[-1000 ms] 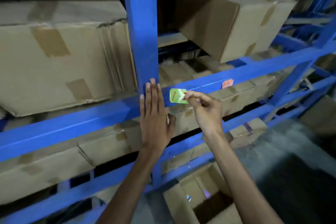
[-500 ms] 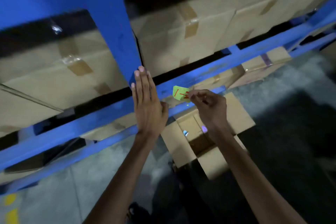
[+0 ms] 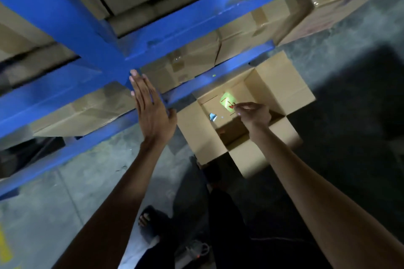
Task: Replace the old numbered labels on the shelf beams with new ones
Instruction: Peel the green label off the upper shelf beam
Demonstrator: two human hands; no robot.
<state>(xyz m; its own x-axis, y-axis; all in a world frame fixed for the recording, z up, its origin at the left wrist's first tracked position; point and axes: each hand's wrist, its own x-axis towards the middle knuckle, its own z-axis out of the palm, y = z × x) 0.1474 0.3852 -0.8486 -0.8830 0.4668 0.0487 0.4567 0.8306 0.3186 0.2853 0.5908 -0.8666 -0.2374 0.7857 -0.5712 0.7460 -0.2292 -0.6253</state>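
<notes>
Support appears to be taken from the blue steel shelf beam (image 3: 94, 142), against which the left hand (image 3: 153, 113) is laid flat, fingers straight and together, with nothing held; its fingertips reach the joint with the blue steel upright (image 3: 72, 26), presumably so that the body is steadied while bent low. A small green paper label with red handwritten figures (image 3: 226, 100) is pinched at one edge between thumb and fingertips of the right hand (image 3: 254, 113), the remaining fingers being curled. The label is held clear of the beam and above the open brown cardboard box (image 3: 284, 85) on the grey concrete floor (image 3: 54, 214), which suggests that it is to be dropped there as a discarded one, though whether it is old or new cannot be told.
</notes>
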